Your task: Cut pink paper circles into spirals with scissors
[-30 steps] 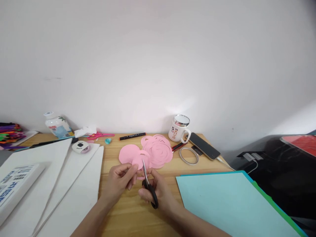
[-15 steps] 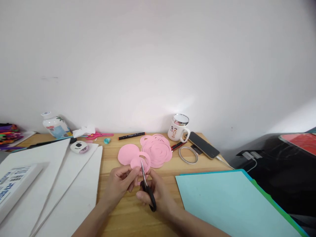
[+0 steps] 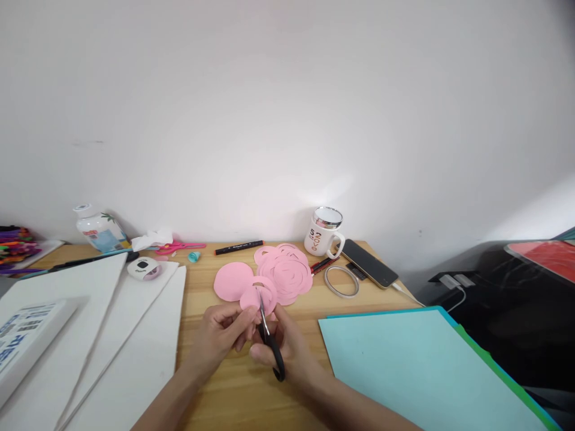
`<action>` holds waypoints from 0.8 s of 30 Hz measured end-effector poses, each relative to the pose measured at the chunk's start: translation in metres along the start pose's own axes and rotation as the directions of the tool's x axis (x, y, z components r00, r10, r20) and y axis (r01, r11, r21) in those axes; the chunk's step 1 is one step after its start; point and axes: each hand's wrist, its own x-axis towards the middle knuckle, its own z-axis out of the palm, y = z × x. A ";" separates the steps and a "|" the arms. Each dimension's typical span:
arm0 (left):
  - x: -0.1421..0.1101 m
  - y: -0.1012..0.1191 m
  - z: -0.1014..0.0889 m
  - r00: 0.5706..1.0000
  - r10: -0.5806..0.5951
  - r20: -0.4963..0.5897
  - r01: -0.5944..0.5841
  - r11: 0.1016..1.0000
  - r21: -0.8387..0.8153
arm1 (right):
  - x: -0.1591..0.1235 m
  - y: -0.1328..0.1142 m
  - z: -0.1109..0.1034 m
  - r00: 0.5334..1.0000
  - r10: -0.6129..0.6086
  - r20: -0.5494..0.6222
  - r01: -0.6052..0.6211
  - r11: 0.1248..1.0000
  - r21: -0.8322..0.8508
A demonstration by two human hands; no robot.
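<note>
Pinching pink paper, left fingers; gripping scissors, right fingers; behind, mug, contents unclear.

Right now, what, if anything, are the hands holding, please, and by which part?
The right hand holds scissors by their handles; the left hand pinches pink paper by its edge.

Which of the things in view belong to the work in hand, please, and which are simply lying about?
Part of the work:
black-handled scissors, in the right hand
pink paper, pinched in the left hand
pile of pink cut-outs, probably

Apparently just lying about:
mug
phone
bottle
tissue
</note>
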 end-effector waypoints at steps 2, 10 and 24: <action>0.000 0.000 -0.001 1.000 0.001 -0.011 -0.001 1.000 -0.010 | 0.000 0.002 -0.001 1.000 0.005 0.018 -0.005 1.000 -0.004; 0.002 -0.002 -0.007 0.997 0.027 -0.079 -0.026 1.000 0.013 | -0.003 0.001 -0.002 0.997 0.072 0.018 -0.070 0.996 -0.062; 0.002 0.001 -0.001 0.995 0.031 -0.095 -0.018 0.991 0.135 | -0.001 0.008 -0.004 0.997 0.067 0.023 -0.066 0.996 -0.051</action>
